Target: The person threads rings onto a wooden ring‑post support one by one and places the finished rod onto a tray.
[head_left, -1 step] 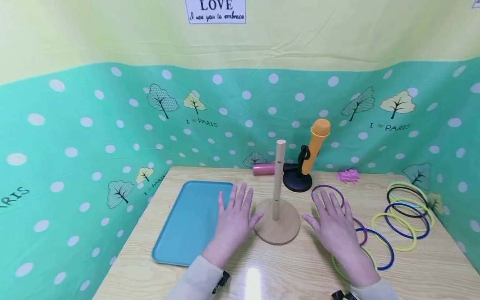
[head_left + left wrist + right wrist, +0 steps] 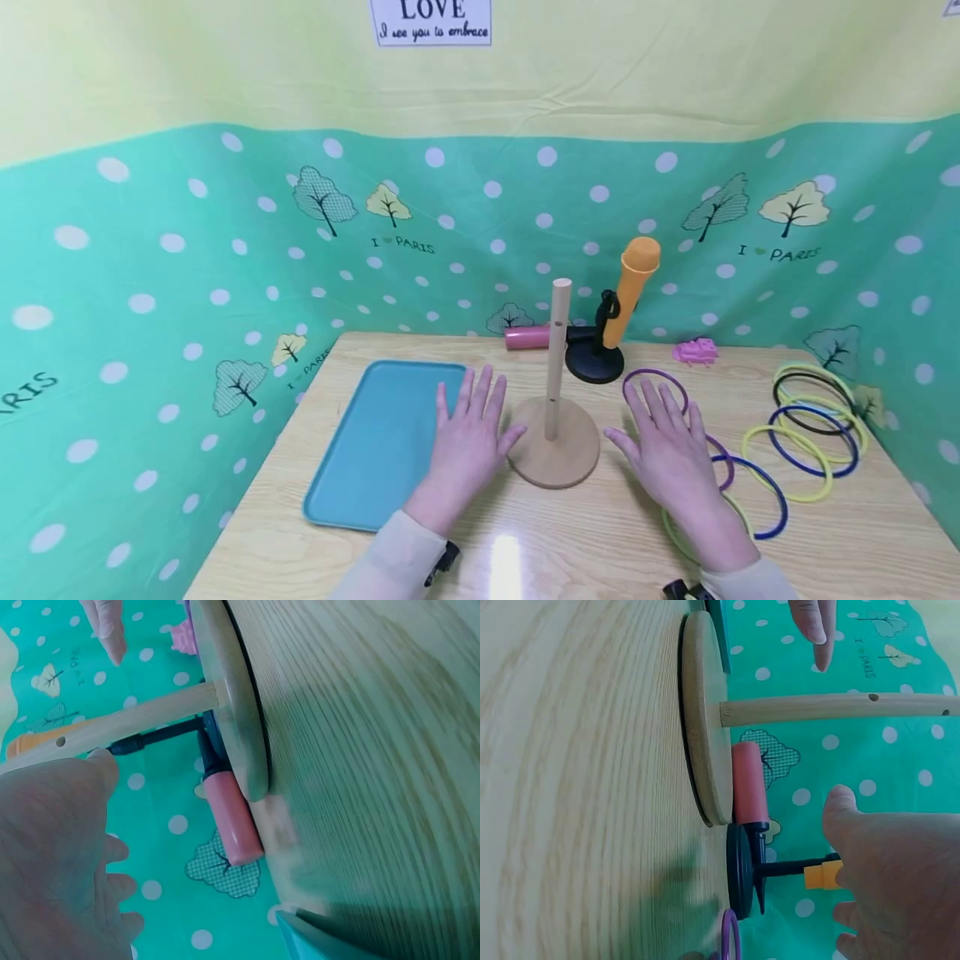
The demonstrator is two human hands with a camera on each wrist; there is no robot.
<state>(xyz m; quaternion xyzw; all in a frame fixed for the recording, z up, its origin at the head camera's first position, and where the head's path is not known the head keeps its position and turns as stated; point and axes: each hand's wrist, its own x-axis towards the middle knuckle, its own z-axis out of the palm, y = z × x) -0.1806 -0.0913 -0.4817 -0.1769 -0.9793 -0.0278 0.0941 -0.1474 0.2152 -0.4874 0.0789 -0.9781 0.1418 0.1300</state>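
Both hands hover over a wooden table [image 2: 570, 550], fingers spread and holding nothing. My left hand [image 2: 465, 446] is over the right edge of a blue tray [image 2: 375, 450], left of a wooden stand with an upright post [image 2: 556, 358] and round base [image 2: 555, 467]. To the stand's right is my right hand [image 2: 671, 458], above several rings it partly hides, among them a purple ring [image 2: 655, 372] and a blue ring [image 2: 784, 510]. Both wrist views show each hand raised off the table, palm and thumb [image 2: 841, 799] apart from the post.
Behind the post, an orange toy microphone [image 2: 630, 287] leans in a black stand [image 2: 595, 364], beside a pink cylinder [image 2: 527, 337] with a black tapered end. A small pink toy [image 2: 696, 351] sits at the back. More yellow, black and blue rings [image 2: 855, 467] overlap at right. Polka-dot cloth [image 2: 465, 200] hangs behind.
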